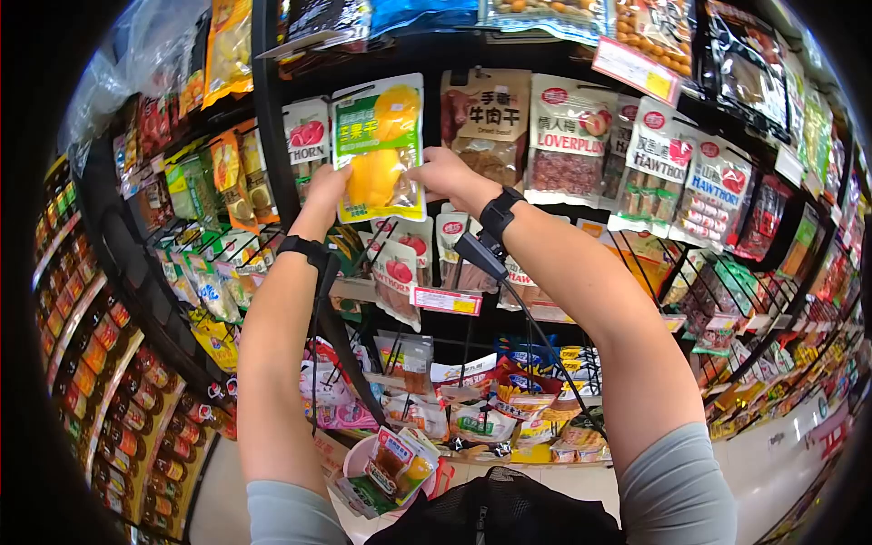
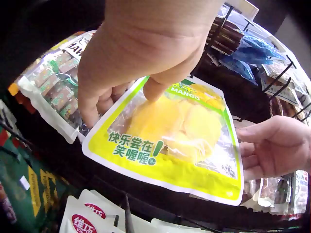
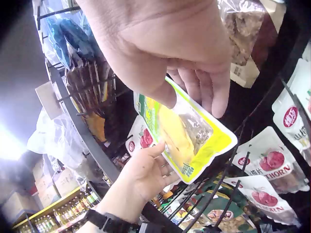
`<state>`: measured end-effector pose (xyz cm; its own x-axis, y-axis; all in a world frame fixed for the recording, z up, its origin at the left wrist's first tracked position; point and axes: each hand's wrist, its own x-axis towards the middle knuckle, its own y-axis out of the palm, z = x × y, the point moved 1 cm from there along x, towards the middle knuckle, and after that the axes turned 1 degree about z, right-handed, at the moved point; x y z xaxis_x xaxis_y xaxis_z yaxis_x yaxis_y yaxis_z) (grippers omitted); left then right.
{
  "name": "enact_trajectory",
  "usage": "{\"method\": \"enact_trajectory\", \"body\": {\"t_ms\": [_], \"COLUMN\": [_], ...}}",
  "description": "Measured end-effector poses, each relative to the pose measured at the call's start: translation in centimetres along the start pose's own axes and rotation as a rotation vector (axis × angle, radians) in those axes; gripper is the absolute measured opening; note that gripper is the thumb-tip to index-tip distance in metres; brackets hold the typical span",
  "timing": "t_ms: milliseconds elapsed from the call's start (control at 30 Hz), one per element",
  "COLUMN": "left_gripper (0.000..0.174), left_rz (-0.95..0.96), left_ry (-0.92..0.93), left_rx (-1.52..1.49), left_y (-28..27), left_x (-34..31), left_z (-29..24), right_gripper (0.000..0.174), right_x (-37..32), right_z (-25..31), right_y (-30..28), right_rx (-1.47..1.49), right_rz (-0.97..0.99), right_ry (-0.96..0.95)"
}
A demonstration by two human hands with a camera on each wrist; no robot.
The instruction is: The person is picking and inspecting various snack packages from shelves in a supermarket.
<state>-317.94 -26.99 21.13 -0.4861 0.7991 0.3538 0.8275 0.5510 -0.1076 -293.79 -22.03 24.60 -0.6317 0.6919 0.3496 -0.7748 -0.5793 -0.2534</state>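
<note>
A yellow and green bag of dried mango (image 1: 381, 150) is held upright in front of the shelf, its clear window showing orange slices. My left hand (image 1: 326, 193) grips its left edge, thumb on the front in the left wrist view and the other fingers behind. On the opposite edge my right hand (image 1: 451, 176) pinches the bag, thumb on the front face (image 3: 165, 116) and fingers at the back. Directly left of the bag hangs a hawthorn pouch (image 1: 306, 136); a brown dried beef pouch (image 1: 486, 118) hangs to its right.
More hawthorn pouches (image 1: 396, 272) hang on hooks below, above a price tag (image 1: 447, 301). Lower down, snack bags (image 1: 481, 422) fill a shelf. A pink basket (image 1: 356, 459) holding packets is near my body. Bottles (image 1: 136, 400) line the shelves at left.
</note>
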Motion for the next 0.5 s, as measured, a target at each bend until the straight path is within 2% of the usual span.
{"method": "enact_trajectory", "body": {"t_ms": [133,233,267,367,400,433,500], "left_gripper": [0.033,0.040,0.049,0.058,0.063,0.058,0.049], "left_rz": [-0.039,-0.068,-0.059,-0.239,-0.214,-0.219,-0.231], "left_ry": [-0.032,-0.066,-0.082,0.085,0.071,0.141,0.283], "left_rx": [0.042,0.237,0.258,0.269,0.249,0.191,0.074], "left_y": [0.4,0.2,0.4,2.1,2.7,3.5,5.1], "left_x": [1.7,2.9,2.5,0.4,-1.4,-2.8,-4.5], "left_z": [0.4,0.5,0.1,-0.7,-2.1,-2.7,-3.6], "right_gripper": [0.032,0.032,0.027,0.032,0.037,0.042,0.053], "right_x": [-3.2,-6.3,-7.3,-11.5,-12.7,-13.0,-15.7], "right_z": [1.5,2.1,1.9,2.1,1.9,0.7,1.4], "right_y": [-2.8,-7.2,-9.0,-14.9,-17.0,-19.7,-21.5], "right_rx": [-0.217,-0.278,-0.232,-0.346,-0.489,-0.601,-0.577], "right_rz": [-0.072,-0.105,-0.136,-0.273,-0.323,-0.380,-0.502], "right_ry": [0.087,0.071,0.055,0.091,0.060,0.011,0.106]}}
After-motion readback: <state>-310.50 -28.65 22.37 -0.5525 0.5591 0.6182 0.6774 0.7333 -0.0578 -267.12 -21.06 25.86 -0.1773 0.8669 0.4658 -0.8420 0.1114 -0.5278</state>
